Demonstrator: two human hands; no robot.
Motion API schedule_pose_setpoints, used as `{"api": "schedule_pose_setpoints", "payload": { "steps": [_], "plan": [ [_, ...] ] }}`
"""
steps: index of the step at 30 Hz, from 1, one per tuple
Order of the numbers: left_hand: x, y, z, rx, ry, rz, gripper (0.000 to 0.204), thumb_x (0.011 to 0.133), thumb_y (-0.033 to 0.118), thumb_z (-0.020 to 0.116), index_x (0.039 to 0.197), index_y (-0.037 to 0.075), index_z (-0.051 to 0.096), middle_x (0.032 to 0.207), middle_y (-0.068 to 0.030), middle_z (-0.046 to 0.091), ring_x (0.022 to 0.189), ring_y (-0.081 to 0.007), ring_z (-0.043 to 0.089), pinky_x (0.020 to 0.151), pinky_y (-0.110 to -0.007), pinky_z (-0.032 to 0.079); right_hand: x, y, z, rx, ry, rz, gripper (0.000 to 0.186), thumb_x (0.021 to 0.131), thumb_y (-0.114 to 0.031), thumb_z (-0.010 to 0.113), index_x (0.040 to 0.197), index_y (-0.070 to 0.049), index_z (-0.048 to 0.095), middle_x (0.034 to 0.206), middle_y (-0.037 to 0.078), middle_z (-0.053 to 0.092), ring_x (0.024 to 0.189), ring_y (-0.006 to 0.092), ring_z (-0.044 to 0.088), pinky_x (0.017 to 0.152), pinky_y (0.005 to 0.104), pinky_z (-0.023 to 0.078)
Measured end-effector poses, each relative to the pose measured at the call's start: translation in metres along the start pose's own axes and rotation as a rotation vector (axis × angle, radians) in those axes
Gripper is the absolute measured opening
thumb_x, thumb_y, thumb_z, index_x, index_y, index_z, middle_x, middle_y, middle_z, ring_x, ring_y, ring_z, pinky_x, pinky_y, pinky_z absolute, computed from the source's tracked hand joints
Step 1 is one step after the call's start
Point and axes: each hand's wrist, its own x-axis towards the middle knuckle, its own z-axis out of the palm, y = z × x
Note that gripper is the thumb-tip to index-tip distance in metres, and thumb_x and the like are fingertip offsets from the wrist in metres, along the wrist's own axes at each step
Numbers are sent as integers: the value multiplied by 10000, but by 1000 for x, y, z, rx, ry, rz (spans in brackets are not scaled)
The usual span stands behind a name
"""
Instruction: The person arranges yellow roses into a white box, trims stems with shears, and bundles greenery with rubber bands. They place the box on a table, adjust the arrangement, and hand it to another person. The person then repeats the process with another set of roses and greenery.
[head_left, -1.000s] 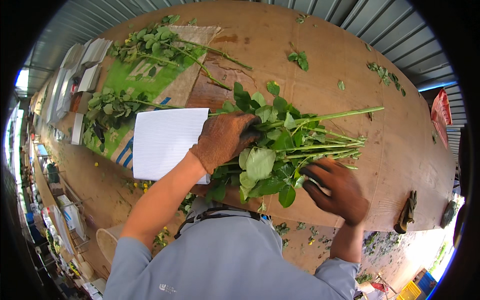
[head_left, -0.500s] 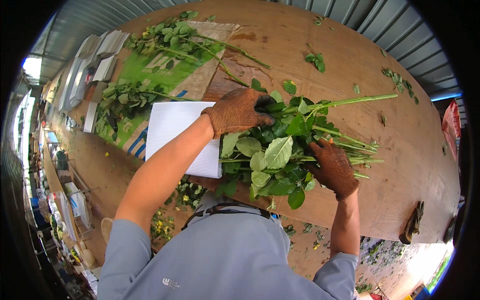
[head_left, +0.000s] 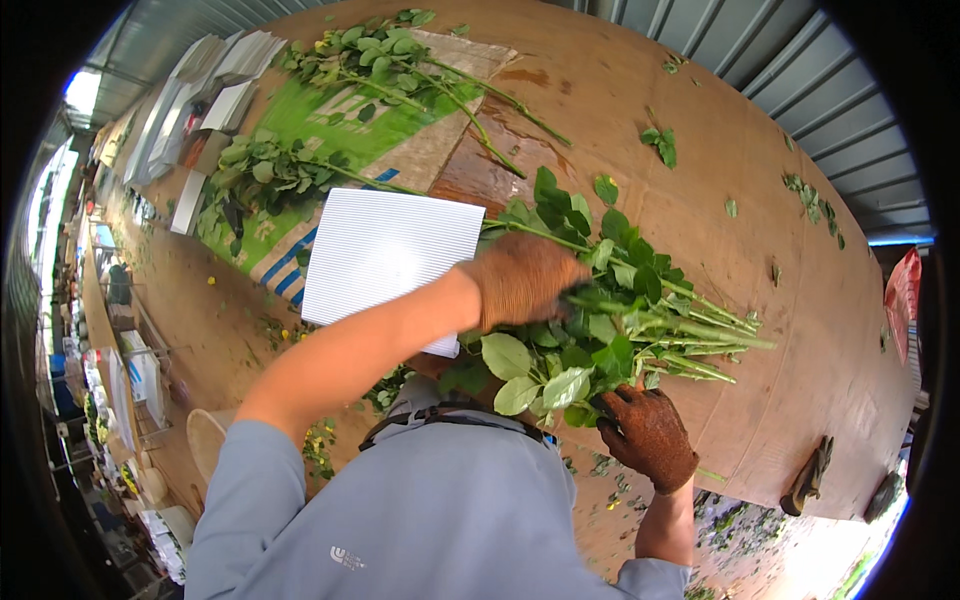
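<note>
A bunch of leafy green stems [head_left: 700,330] lies on the brown worktable [head_left: 770,380], cut ends to the right. My left hand [head_left: 530,280], in a brown glove with dark finger parts, is over the top of the bunch; its fingers are smeared by motion and partly lost among leaves. My right hand [head_left: 645,435], gloved alike, has its fingers curled at leaves on the bunch’s lower edge. Under the left end of the bunch, a white ribbed sheet [head_left: 380,255] is partly covered by my left arm.
Loose leafy stems [head_left: 380,60] lie on a green printed sack [head_left: 350,145] at the back left, beside stacked pale sheets [head_left: 230,105]. A dark glove [head_left: 808,475] rests at the front right, with a red crumpled sheet [head_left: 902,300] beyond the right end. Corrugated metal rises behind.
The bunch and my left hand have moved down and rightward in view. My right hand has dropped from among the stems to the lower leaves. The table has shifted in view.
</note>
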Motion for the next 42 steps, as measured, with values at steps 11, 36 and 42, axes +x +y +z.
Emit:
{"api": "schedule_pose_setpoints", "payload": {
  "steps": [11,36,42],
  "plan": [
    [-75,61,94,149,376,148,567,875,197,582,1438,168,520,1395,-117,537,1343,-306,471,1135,-544,349,11,-20,-20,-13,-30,89,244,849,-184,707,1035,-31,670,944,199,648,797,393,646,708,487,510],
    [-261,-126,152,-1025,1317,-233,408,701,363,894,981,122,722,1370,-203,541,1295,-449,511,998,-533,476,169,-82,5,-473,-79,506,456,778,-110,685,1192,55,589,1264,346,570,1171,520,543,1005,524,459],
    [-254,-126,161,-1217,1412,-179,394,736,260,859,1099,199,719,1307,-180,567,1214,-413,567,976,-562,490,142,-71,12,-483,35,509,468,880,-208,684,1283,15,599,1320,336,563,1250,518,515,1084,533,408]
  ]
}}
